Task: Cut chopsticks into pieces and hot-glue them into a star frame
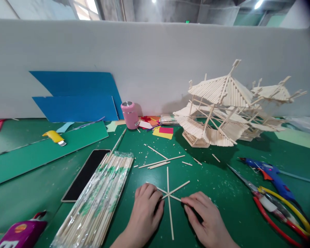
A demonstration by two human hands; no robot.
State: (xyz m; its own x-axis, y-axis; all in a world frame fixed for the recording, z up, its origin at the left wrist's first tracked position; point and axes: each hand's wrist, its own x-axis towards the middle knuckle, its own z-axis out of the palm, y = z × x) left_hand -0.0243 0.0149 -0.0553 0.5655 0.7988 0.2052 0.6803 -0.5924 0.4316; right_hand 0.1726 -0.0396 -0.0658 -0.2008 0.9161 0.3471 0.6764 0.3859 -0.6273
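Three thin wooden sticks lie crossed in a six-pointed star (168, 194) on the green tabletop. My left hand (147, 210) is closed at the star's left side, its fingers on the stick ends there; the fingertips partly cover them. On the other side, my right hand (202, 213) pinches the right end of one slanting stick between thumb and forefinger. The upright stick (171, 217) runs between both hands, untouched. Beyond the star lie several loose sticks (161, 162) and short offcuts.
A plastic-wrapped bundle of sticks (100, 203) overlaps a dark phone (86, 175) at left. Scissors (270, 203) and a blue glue gun (267, 170) lie right. A stick-built pavilion model (219, 120) stands behind, near a pink flask (130, 116). A yellow cutter (54, 137) rests on green board.
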